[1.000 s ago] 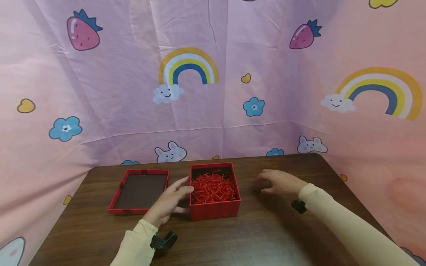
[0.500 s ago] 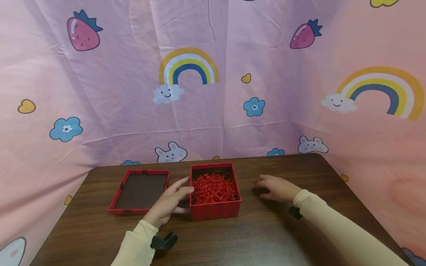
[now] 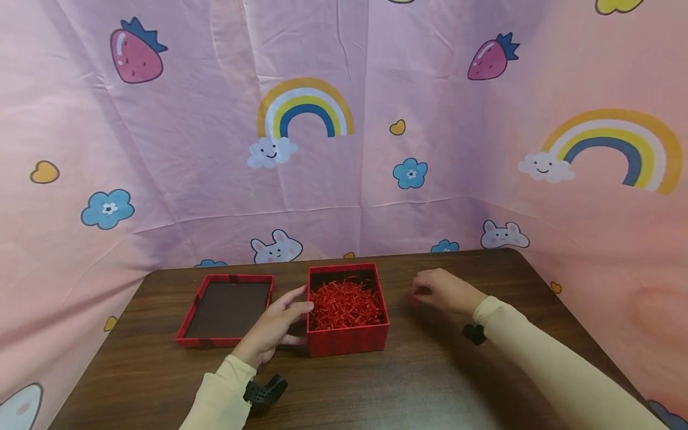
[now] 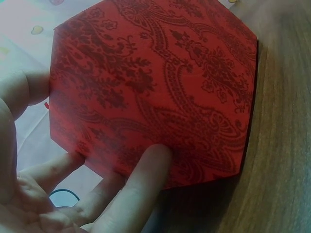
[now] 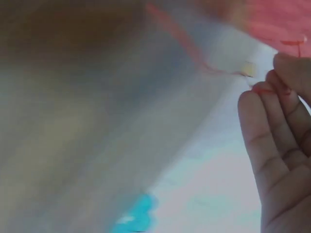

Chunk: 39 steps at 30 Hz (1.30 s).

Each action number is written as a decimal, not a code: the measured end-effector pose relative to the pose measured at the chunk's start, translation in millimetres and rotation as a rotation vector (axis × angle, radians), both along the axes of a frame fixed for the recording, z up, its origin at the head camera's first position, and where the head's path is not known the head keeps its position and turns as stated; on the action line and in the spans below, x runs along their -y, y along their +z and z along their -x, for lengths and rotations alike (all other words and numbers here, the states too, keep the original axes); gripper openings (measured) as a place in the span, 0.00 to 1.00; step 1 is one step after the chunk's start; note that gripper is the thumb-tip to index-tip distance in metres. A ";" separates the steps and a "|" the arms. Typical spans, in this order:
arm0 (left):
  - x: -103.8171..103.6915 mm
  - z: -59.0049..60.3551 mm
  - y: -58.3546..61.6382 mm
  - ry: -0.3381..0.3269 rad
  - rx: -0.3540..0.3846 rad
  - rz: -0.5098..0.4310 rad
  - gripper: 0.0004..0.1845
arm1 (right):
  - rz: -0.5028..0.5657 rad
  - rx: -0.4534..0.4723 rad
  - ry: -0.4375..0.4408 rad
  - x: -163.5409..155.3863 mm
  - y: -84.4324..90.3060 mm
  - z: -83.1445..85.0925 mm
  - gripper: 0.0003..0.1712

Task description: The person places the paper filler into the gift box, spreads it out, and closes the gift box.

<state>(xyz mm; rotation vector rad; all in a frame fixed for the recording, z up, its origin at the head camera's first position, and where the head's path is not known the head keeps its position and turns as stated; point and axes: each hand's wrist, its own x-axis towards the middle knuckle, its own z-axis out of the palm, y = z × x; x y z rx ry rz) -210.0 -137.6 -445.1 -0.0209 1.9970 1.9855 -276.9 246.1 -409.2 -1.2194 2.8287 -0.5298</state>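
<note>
A square red box [image 3: 346,341] with a dark patterned surface stands near the middle of the table in the head view. Curly red paper shreds [image 3: 346,304] fill it. My left hand [image 3: 276,322] touches the box's left side, fingers spread against the wall and rim; the left wrist view shows fingertips on the patterned wall [image 4: 160,87]. To the right of the box, my right hand [image 3: 446,291] is just over the table. In the right wrist view its thumb and fingers pinch a thin red paper shred [image 5: 177,36], which trails off blurred.
The red box lid [image 3: 185,319] lies upturned at the left, its dark inside showing. A brown wooden table [image 3: 430,388] carries everything. Behind and at the sides hangs a pink-purple printed cloth [image 3: 322,185]. Black wrist cameras [image 3: 264,391] sit under the sleeves.
My right hand has gone from spread fingers low on the table to a pinch, rising slightly, with a bit of red at its fingertips. The left hand and box have stayed put.
</note>
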 end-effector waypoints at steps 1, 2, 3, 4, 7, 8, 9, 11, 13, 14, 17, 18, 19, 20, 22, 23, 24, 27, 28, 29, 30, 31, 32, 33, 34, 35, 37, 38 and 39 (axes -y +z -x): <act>-0.1 0.0 -0.1 -0.001 0.001 -0.001 0.36 | 0.022 -0.002 -0.004 4.8 10.1 -0.6 0.05; -0.1 0.0 -0.3 -0.002 0.002 -0.002 0.36 | 0.047 -0.008 -0.002 10.3 20.4 -1.1 0.05; -0.2 -0.1 -0.1 -0.002 0.002 -0.003 0.36 | 0.073 -0.005 0.010 16.9 31.5 -2.0 0.05; -0.3 -0.1 0.0 -0.001 0.002 -0.001 0.36 | 0.099 -0.008 0.019 24.4 42.1 -3.2 0.05; -0.6 0.0 0.3 0.001 0.004 0.000 0.36 | 0.135 -0.054 0.068 50.0 67.9 -6.1 0.04; -0.7 0.0 0.4 0.002 0.005 0.002 0.36 | 0.140 -0.065 0.083 59.4 74.8 -7.0 0.03; -0.9 0.2 0.4 0.002 0.006 0.002 0.36 | 0.140 -0.073 0.096 68.9 81.0 -8.2 0.04; -0.8 0.2 0.5 -0.001 0.012 0.002 0.36 | 0.141 -0.086 0.130 87.9 89.3 -9.7 0.04; -0.8 0.2 0.8 -0.004 0.014 0.002 0.37 | 0.146 -0.093 0.168 105.8 93.2 -10.4 0.04; -0.7 0.3 0.8 -0.007 0.014 0.002 0.37 | 0.148 -0.091 0.186 113.9 93.2 -10.6 0.04; -0.4 0.2 1.0 -0.008 0.011 0.002 0.38 | 0.108 -0.086 0.234 133.8 84.8 -10.2 0.04; -0.2 0.2 1.1 -0.009 0.009 0.001 0.38 | 0.079 -0.083 0.242 138.6 80.3 -10.1 0.04; 0.1 0.2 1.0 -0.010 0.009 -0.001 0.38 | 0.045 -0.077 0.250 142.5 75.4 -10.1 0.04; 0.4 0.1 0.9 -0.011 0.010 -0.003 0.38 | 0.006 -0.073 0.253 145.4 70.1 -10.0 0.04; 0.9 0.0 0.8 -0.011 0.011 -0.009 0.38 | -0.070 -0.059 0.258 148.5 61.3 -10.0 0.05; 0.9 0.1 0.5 -0.010 0.010 -0.012 0.38 | -0.106 -0.048 0.253 148.7 57.8 -10.3 0.06; 0.9 0.0 0.3 -0.009 0.012 -0.014 0.37 | -0.136 -0.038 0.253 148.0 55.2 -10.3 0.07; -0.4 0.6 0.4 -0.002 0.014 -0.012 0.37 | -0.185 0.003 0.243 140.2 52.0 -8.8 0.12; -0.8 0.8 0.3 0.001 0.015 -0.012 0.36 | -0.191 0.016 0.239 136.2 52.9 -7.7 0.14; -1.2 1.0 0.3 0.003 0.014 -0.010 0.36 | -0.191 0.037 0.229 131.6 55.2 -6.8 0.17; -1.5 1.2 0.1 0.005 0.015 -0.009 0.36 | -0.180 0.055 0.222 126.5 58.3 -5.2 0.19; -1.7 1.3 0.0 0.006 0.015 -0.008 0.36 | -0.165 0.074 0.207 120.7 62.6 -3.8 0.21; -1.9 1.3 -0.1 0.008 0.013 -0.009 0.36 | -0.143 0.102 0.187 114.5 68.4 -2.8 0.23; -2.0 1.3 0.0 0.008 0.012 -0.007 0.36 | -0.121 0.128 0.162 107.5 73.9 -1.9 0.24; -2.1 1.2 0.1 0.008 0.012 -0.006 0.37 | -0.094 0.143 0.138 100.2 79.5 -1.1 0.24; -2.1 1.1 0.2 0.007 0.013 -0.005 0.37 | -0.062 0.167 0.105 93.0 85.3 -0.6 0.24; -2.0 0.8 0.7 0.006 0.015 -0.003 0.37 | -0.007 0.180 0.049 77.8 93.7 0.7 0.23; -2.0 0.8 1.0 0.002 0.008 0.001 0.37 | 0.013 0.173 0.025 70.5 97.0 1.2 0.22; -2.1 0.8 1.4 0.000 0.008 0.004 0.37 | 0.031 0.162 0.003 63.3 99.2 1.5 0.21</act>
